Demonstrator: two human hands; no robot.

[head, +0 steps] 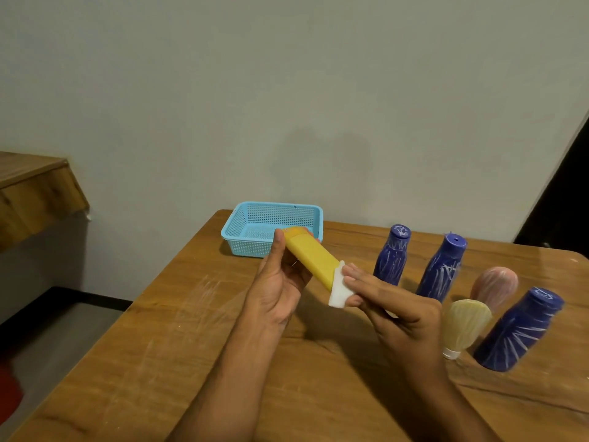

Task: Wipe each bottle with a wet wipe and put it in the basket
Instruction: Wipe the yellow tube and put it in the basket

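Observation:
My left hand (280, 282) grips a yellow bottle (310, 255) above the table, its cap end pointing toward the blue basket (237, 229). My right hand (392, 304) pinches a white wet wipe (339, 290) against the bottle's near end. The basket stands at the table's far edge and looks empty. Three blue bottles (392, 255) (441, 267) (519, 330) streaked with white marks stand at the right, with a pink bottle (494, 287) and a pale yellow bottle (467, 323) among them.
The wooden table (178, 346) carries white scuff marks at the left. A wooden counter (35, 186) stands off to the left beyond a gap of floor. A plain wall runs behind the table.

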